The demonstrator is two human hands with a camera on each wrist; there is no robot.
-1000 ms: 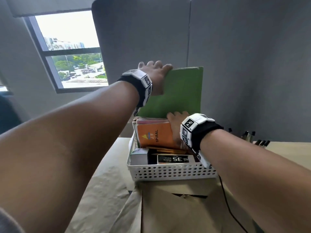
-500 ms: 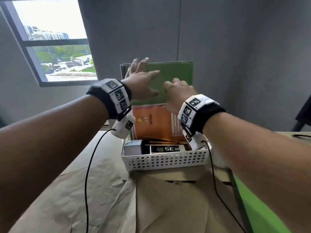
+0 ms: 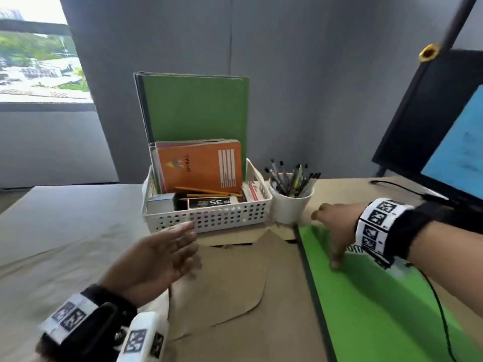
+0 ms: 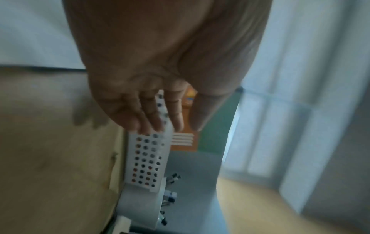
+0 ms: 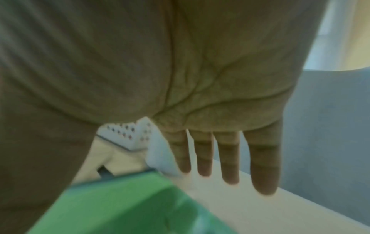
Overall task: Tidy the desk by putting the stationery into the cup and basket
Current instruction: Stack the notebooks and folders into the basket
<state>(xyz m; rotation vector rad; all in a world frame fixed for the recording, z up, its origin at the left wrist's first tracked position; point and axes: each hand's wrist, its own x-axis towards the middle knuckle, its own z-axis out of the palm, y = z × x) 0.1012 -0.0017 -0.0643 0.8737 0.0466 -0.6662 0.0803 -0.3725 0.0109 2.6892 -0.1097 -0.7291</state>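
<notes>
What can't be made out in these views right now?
- Green folder flat on the desk: cut off by the head view's lower edge.
- Pens in the cup: too small to count.
- Basket floor: hidden by the notebooks.
- Both wrist views: blurred.

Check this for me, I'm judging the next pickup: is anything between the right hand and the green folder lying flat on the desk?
Nothing visible. The right hand is open directly over the flat green folder, thumb down toward its cover.

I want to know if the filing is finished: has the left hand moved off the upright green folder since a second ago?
Yes. The left hand has dropped from the green folder to below and in front of the basket, open and empty.
</notes>
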